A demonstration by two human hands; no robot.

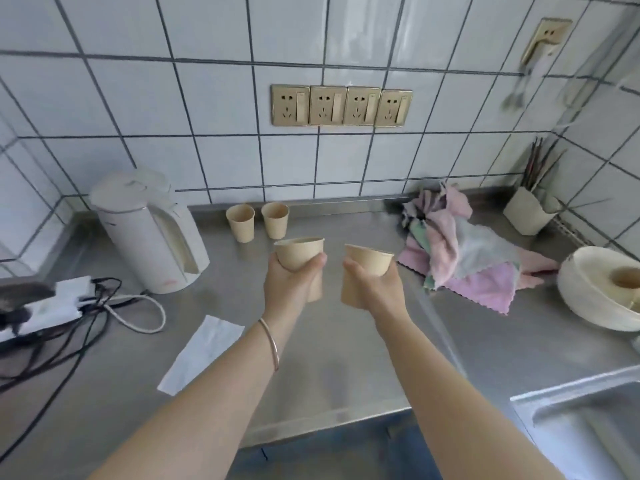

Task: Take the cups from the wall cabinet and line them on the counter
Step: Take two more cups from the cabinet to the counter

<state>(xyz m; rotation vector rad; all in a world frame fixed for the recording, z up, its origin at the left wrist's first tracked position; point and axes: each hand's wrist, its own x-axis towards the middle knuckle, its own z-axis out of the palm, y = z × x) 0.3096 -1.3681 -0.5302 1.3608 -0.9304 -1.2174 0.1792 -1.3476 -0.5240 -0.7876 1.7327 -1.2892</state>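
Two tan paper cups stand upright side by side at the back of the steel counter (346,358), near the tiled wall: a left cup (241,223) and a right cup (275,220). My left hand (291,285) grips a third tan cup (299,254) above the counter's middle. My right hand (375,292) grips a fourth tan cup (363,268), tilted a little to the left. Both held cups are upright with their mouths showing. The wall cabinet is out of view.
A white electric kettle (152,233) stands at the left, with a power strip and tangled cables (62,306) in front. A white napkin (201,355) lies near the front. Pink and grey cloths (464,258), a utensil holder (530,211), stacked bowls (602,289) and a sink (588,427) sit at the right.
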